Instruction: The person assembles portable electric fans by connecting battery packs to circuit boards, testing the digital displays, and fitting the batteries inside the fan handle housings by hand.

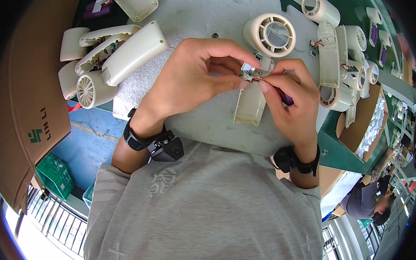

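Observation:
My left hand (192, 76) is closed, its thumb and forefinger pinching a small circuit board (246, 69). Thin red and black wires (256, 79) run from the board to the fingertips of my right hand (293, 99), which is closed on them. Partly hidden behind the right fingers is a purple battery (286, 99). Both hands work above an open cream handle shell (250, 106) on the white foam mat (199, 18). A round fan head (269, 35) of the same cream plastic lies just beyond the fingers. Where exactly each wire ends cannot be made out.
Several cream fan bodies, some opened with wiring showing, lie in a left-hand pile (132, 52) and a right-hand group (329, 56). A large cardboard box (38, 85) stands at left. Another carton (370, 123) is at right. A person (365, 202) sits farther right.

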Demonstrator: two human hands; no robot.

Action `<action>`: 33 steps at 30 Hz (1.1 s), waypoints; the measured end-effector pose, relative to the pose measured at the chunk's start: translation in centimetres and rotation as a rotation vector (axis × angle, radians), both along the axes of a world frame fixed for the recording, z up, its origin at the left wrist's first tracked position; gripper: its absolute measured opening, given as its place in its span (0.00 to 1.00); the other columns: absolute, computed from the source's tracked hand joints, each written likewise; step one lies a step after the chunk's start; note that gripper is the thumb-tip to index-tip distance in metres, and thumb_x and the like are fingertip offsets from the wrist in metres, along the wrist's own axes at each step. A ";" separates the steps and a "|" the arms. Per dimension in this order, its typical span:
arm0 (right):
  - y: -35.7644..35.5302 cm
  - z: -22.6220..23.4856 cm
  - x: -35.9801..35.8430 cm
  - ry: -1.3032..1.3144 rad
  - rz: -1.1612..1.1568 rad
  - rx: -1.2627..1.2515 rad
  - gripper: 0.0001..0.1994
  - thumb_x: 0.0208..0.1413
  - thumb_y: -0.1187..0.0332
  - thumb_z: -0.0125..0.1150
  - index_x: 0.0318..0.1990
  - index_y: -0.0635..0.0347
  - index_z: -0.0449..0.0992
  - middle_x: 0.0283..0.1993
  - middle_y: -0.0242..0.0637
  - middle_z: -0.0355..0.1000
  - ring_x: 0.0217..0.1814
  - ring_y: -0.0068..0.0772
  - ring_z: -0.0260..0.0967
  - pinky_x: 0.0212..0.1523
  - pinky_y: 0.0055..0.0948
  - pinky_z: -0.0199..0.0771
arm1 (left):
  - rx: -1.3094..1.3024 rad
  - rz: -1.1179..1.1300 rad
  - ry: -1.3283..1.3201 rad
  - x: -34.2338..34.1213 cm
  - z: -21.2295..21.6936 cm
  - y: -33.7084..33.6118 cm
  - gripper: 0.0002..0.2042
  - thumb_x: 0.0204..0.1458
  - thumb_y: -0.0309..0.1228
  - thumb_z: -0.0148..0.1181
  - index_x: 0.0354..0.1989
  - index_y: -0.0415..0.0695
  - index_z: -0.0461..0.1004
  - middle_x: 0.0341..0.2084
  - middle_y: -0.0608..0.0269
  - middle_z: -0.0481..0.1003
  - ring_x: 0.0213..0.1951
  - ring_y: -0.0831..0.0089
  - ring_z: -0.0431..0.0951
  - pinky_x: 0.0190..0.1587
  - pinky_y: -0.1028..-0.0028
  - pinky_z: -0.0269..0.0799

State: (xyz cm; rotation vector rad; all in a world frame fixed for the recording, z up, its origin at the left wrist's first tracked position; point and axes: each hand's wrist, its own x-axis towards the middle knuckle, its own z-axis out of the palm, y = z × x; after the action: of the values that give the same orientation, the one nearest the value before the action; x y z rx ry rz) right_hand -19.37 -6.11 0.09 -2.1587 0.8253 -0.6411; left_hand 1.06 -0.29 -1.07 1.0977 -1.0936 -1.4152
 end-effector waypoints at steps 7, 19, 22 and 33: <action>0.0 0.1 0.0 0.000 -0.011 0.025 0.03 0.50 0.80 0.64 0.32 0.66 0.78 0.38 0.34 0.67 0.24 0.18 0.64 0.24 0.20 0.60 | -0.034 0.037 -0.031 -0.2 -0.1 0.0 0.14 0.47 0.14 0.63 0.42 0.40 0.79 0.32 0.65 0.78 0.36 0.81 0.77 0.42 0.80 0.77; 0.0 -0.2 -0.2 -0.028 0.033 -0.032 0.04 0.49 0.81 0.65 0.32 0.67 0.78 0.39 0.34 0.67 0.25 0.19 0.65 0.24 0.20 0.62 | -0.053 0.022 -0.144 -0.1 0.2 -0.1 0.16 0.45 0.15 0.65 0.44 0.41 0.80 0.33 0.63 0.78 0.35 0.79 0.78 0.43 0.78 0.77; 0.0 -0.3 -0.2 -0.027 0.047 -0.054 0.04 0.48 0.81 0.65 0.32 0.67 0.78 0.38 0.35 0.68 0.26 0.19 0.66 0.25 0.19 0.63 | -0.041 0.004 -0.161 -0.1 0.2 0.0 0.18 0.45 0.13 0.65 0.46 0.39 0.79 0.36 0.62 0.78 0.37 0.77 0.77 0.44 0.77 0.77; 0.9 -0.1 0.2 -0.069 -0.186 0.164 0.15 0.47 0.82 0.65 0.44 0.63 0.75 0.43 0.39 0.71 0.26 0.22 0.71 0.27 0.19 0.68 | -0.271 -0.001 -0.422 -0.6 0.2 -0.2 0.23 0.44 0.13 0.60 0.52 0.40 0.76 0.37 0.58 0.79 0.38 0.73 0.80 0.43 0.76 0.77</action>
State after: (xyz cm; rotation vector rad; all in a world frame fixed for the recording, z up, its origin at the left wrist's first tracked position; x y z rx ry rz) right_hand -19.19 -5.22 -0.01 -1.9179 1.0132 -0.7110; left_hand 0.43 -0.47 -0.83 1.2238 -1.5344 -1.0177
